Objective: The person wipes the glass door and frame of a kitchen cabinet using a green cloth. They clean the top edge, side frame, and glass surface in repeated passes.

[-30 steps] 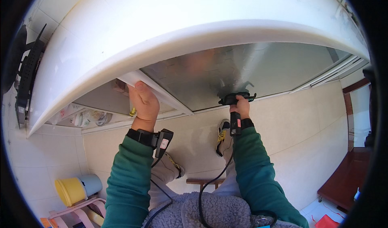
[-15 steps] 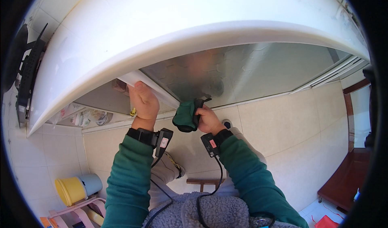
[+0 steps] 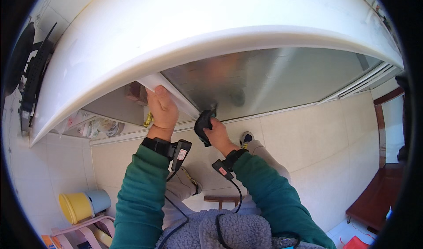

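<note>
My left hand [image 3: 162,108] is closed on the upright white frame [image 3: 178,94] of a glass cabinet door [image 3: 260,86], under the front edge of a white countertop [image 3: 211,11]. Its thumb lies on the near face; the other fingers are largely hidden. At the lower end of that frame, my right hand [image 3: 219,136] grips a bunched black and dark green cloth [image 3: 202,124], mostly its black side showing. The cloth meets the frame and glass near the bottom corner. Both wrists wear black straps with small cabled boxes.
Left of the door, the open cabinet part holds bags and jars [image 3: 105,126] and a small yellow item [image 3: 148,119]. A black stove [image 3: 35,77] stands at the far left. Yellow [image 3: 76,207] and blue buckets are lower left. Dark red wooden furniture [image 3: 379,196] is at right.
The cloth has turned from its green side to its black side and looks narrower. My right hand has shifted left. My left hand and the door frame appear slightly further right.
</note>
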`<state>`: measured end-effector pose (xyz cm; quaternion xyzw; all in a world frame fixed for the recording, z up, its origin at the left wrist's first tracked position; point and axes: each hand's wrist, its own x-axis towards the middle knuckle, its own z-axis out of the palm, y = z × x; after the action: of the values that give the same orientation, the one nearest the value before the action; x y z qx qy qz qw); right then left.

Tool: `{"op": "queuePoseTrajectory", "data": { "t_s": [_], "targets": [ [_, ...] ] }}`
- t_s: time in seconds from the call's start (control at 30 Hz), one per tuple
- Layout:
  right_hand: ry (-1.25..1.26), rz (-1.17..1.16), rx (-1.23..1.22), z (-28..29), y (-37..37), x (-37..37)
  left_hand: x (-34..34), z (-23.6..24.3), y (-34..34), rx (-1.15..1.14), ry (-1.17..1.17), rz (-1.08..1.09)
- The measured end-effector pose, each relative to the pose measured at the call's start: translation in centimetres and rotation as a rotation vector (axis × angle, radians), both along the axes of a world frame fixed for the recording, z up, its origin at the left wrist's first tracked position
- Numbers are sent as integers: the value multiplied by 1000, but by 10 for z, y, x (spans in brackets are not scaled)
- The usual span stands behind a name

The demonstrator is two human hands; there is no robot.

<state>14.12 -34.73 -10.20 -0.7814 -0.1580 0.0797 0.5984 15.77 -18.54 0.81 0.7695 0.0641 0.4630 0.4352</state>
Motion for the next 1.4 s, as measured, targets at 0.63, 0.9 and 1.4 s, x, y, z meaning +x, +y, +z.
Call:
{"op": "queuePoseTrajectory", "data": {
  "t_s": [0.63, 0.9, 1.4],
  "targets": [
    [-132, -57, -37, 9, 15, 1, -6, 12, -6, 115, 68, 8],
    [37, -107, -274, 8, 18, 10, -7, 18, -13, 126, 96, -14],
    [47, -15, 207, 12, 7, 12, -8, 14, -11, 67, 85, -79]
  ]
}}
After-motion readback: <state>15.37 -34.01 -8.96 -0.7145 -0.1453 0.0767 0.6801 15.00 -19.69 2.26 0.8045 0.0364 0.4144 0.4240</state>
